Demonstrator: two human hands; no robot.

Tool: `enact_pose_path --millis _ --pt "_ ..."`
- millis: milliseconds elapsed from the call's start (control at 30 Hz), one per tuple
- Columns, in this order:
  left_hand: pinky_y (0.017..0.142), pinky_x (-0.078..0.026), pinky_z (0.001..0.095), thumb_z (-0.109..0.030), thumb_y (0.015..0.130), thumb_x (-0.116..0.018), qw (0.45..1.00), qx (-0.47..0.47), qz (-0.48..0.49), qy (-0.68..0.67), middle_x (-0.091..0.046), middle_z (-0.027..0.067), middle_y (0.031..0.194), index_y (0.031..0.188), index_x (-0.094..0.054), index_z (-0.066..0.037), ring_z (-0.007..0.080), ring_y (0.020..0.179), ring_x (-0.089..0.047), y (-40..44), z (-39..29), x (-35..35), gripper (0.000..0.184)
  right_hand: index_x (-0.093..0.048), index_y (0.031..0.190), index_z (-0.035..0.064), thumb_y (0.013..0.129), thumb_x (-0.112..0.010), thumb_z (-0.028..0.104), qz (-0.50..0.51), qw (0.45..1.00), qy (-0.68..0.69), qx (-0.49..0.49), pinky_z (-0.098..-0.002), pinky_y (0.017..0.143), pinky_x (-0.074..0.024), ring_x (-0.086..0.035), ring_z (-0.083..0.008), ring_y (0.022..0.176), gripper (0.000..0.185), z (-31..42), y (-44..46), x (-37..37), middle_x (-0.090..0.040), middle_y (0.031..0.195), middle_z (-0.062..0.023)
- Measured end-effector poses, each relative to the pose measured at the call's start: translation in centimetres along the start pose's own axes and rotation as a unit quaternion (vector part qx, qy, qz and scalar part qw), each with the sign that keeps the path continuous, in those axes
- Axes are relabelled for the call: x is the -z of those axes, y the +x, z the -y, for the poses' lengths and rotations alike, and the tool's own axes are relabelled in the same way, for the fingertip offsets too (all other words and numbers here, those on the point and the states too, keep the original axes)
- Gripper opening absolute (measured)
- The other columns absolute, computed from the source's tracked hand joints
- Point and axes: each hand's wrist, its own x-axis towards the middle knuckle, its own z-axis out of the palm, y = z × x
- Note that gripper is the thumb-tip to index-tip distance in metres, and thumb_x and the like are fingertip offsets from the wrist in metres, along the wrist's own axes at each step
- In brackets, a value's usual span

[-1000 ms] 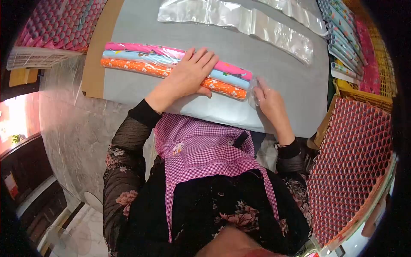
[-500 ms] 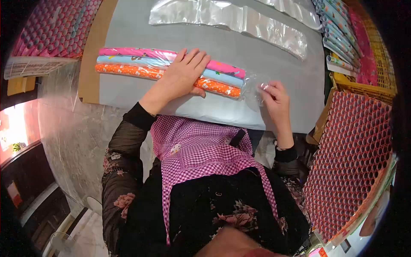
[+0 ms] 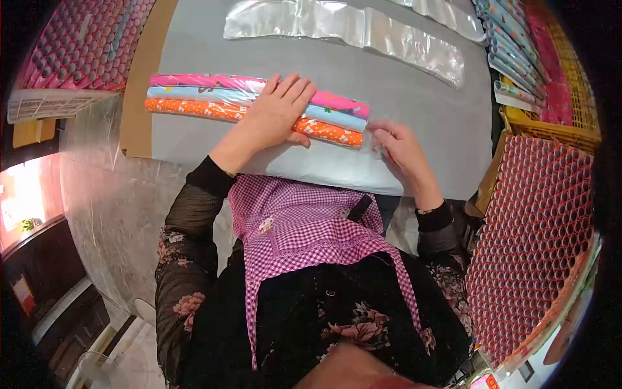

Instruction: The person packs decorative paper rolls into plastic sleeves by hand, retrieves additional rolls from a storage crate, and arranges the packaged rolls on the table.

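Note:
Three patterned paper rolls lie side by side on the table in a clear plastic bag: a pink roll (image 3: 337, 102), a light blue roll (image 3: 335, 117) and an orange roll (image 3: 330, 132). My left hand (image 3: 275, 113) rests flat across their middle, fingers stretched out. At the rolls' right end, my right hand (image 3: 398, 146) has its fingers pinched on the loose end of the clear plastic bag (image 3: 378, 144). Part of that end is hidden by the fingers.
Flat clear plastic bags (image 3: 343, 26) lie across the back of the grey tabletop (image 3: 427, 117). Many rolls stand packed in a white basket (image 3: 65, 104) at left. Blue patterned rolls (image 3: 512, 52) and a stack of red-edged rolls (image 3: 534, 240) stand at right, beside a yellow basket (image 3: 551, 129).
My right hand has moved left, up to the rolls' right end, and the loose bag end is gathered in closer. The left hand stays on the rolls.

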Motion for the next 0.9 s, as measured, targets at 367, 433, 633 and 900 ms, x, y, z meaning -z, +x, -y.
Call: enact_pose_path --millis 367,433,633,900 --pt "0.111 -0.029 0.0509 -0.053 0.06 -0.078 1.0 -0.012 0.0 0.014 -0.042 0.0194 0.142 0.138 -0.039 0.003 0.0355 0.135 -0.037 -0.4 0.2 0.1 0.103 -0.066 0.088 0.0047 0.093 -0.059 0.033 -0.072 0.996 -0.018 -0.049 -0.0261 0.035 -0.0237 -0.036 -0.0059 0.042 0.03 -0.5 1.8 0.4 -0.049 0.06 0.0037" --pt "0.111 -0.029 0.0509 -0.054 0.06 -0.077 1.0 -0.002 -0.013 0.019 -0.042 0.0193 0.141 0.137 -0.039 0.003 0.0357 0.135 -0.037 -0.5 0.3 0.1 0.104 -0.062 0.08 0.0067 0.095 -0.059 0.035 -0.073 0.993 0.062 -0.067 -0.0257 0.033 -0.0232 -0.035 -0.0068 0.039 0.032 -0.4 1.8 0.1 -0.045 0.055 0.0036" --pt "0.111 -0.028 0.0504 -0.059 0.058 -0.076 0.998 -0.032 -0.053 0.013 -0.045 0.0176 0.139 0.136 -0.042 0.002 0.0346 0.133 -0.039 -0.8 0.7 -0.6 0.105 -0.056 0.084 0.0124 0.095 -0.059 0.026 -0.029 0.959 0.268 -0.082 -0.0225 0.032 -0.0226 -0.028 -0.0051 0.036 0.017 -0.2 1.6 -0.6 -0.037 0.052 0.0059" --pt "0.113 -0.024 0.0498 -0.061 0.058 -0.075 0.996 -0.033 -0.076 0.033 -0.046 0.0159 0.139 0.137 -0.043 0.0 0.0323 0.135 -0.037 -1.2 0.5 -1.0 0.105 -0.052 0.079 0.0145 0.092 -0.063 0.022 0.005 0.973 0.199 -0.12 -0.0226 0.032 -0.021 -0.027 -0.0055 0.034 0.019 0.5 2.8 -0.8 -0.037 0.05 0.0063"
